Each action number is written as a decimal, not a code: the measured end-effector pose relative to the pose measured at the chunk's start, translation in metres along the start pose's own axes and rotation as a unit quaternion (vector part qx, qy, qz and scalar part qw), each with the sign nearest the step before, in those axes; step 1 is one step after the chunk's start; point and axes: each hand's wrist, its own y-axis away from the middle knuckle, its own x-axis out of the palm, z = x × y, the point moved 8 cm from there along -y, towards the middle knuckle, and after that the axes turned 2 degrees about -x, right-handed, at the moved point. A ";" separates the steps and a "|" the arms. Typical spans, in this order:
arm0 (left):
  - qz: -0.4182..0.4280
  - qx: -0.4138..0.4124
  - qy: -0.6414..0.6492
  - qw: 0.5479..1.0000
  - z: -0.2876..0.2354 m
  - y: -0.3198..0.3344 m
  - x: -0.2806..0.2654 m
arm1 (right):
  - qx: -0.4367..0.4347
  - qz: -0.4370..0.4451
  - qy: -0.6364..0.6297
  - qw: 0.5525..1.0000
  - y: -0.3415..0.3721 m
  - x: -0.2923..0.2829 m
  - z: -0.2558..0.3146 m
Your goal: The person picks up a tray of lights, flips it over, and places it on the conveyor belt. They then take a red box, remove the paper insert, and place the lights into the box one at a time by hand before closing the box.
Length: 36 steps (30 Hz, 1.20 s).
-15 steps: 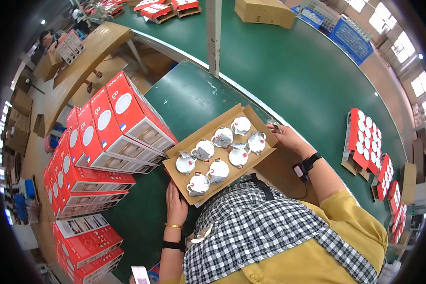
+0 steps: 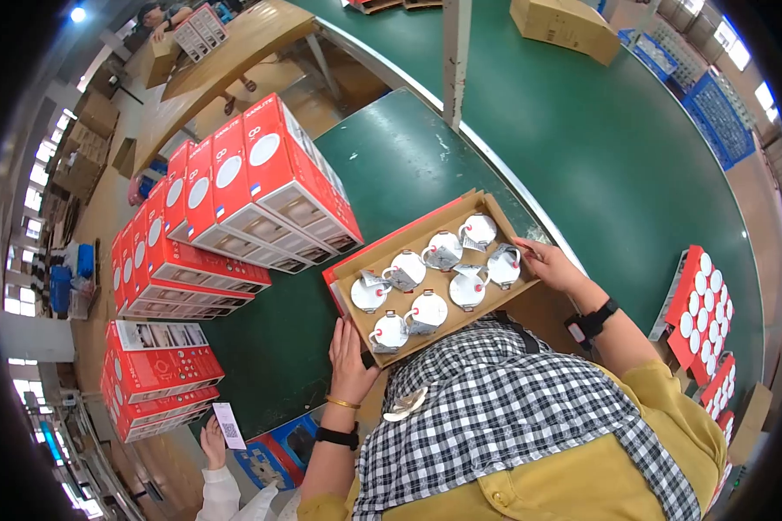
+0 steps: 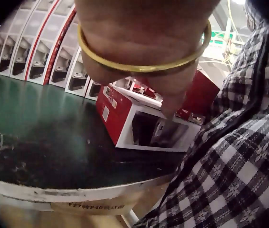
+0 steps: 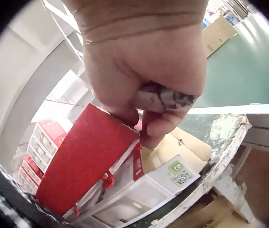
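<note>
An open red carton (image 2: 391, 241) with a brown cardboard inside lies in front of the person's checked apron. Several white round lamps (image 2: 428, 308) with silvery wrapping and red tips sit in it, in two rows. My right hand (image 2: 550, 265) pinches the carton's right end; in the right wrist view its curled fingers hold the edge by a red flap (image 4: 89, 156), and one finger has a grey wrap. At the near left corner, my left hand (image 2: 349, 360) rests against the carton with its fingers fairly straight. The left wrist view shows a windowed carton side (image 3: 148, 128) below that hand.
Red lamp boxes (image 2: 235, 191) stand stacked on the green table (image 2: 400, 148) at left. Another person's hand (image 2: 211, 443) holds a QR label (image 2: 228, 425) at bottom left. A post (image 2: 456, 61) rises by the green conveyor (image 2: 599, 148), which bears red lamp trays (image 2: 695, 313).
The head view has shifted, so the stacks sit further right. A red outer side now shows along the carton's far edge. The other person's hand has come into view with the label.
</note>
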 end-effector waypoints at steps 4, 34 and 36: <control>-0.108 0.017 0.025 0.994 -0.003 0.007 -0.007 | 0.030 0.061 -0.098 0.993 0.003 -0.001 0.001; -0.057 -0.100 0.089 0.989 0.051 -0.046 -0.100 | 0.124 0.055 -0.162 0.977 -0.012 0.014 0.075; -0.031 -0.118 0.101 0.987 0.074 -0.062 -0.069 | 0.134 0.048 -0.141 0.980 -0.029 0.028 0.052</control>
